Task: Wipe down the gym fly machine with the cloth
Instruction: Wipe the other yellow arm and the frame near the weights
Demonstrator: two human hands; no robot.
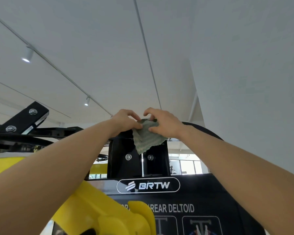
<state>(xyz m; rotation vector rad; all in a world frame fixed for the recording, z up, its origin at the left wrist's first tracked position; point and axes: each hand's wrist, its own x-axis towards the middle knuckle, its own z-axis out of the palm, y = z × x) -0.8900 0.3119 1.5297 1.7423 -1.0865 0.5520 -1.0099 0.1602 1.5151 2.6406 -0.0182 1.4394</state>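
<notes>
- Cloth [145,136], one green piece, hangs at the top of the fly machine's black bracket [119,160].
- We pinch it with our left hand [126,121] and right hand [163,122].
- Two bolts [128,157] sit below it.

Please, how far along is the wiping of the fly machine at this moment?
Done: nothing can be confirmed, as no surface shows wipe marks. In hand: the left hand and right hand both pinch the green cloth at the top of the black bracket, its lower corner hanging near the two bolts. Left, probably: the yellow arm and the label panel below, which the cloth is not touching.
</notes>
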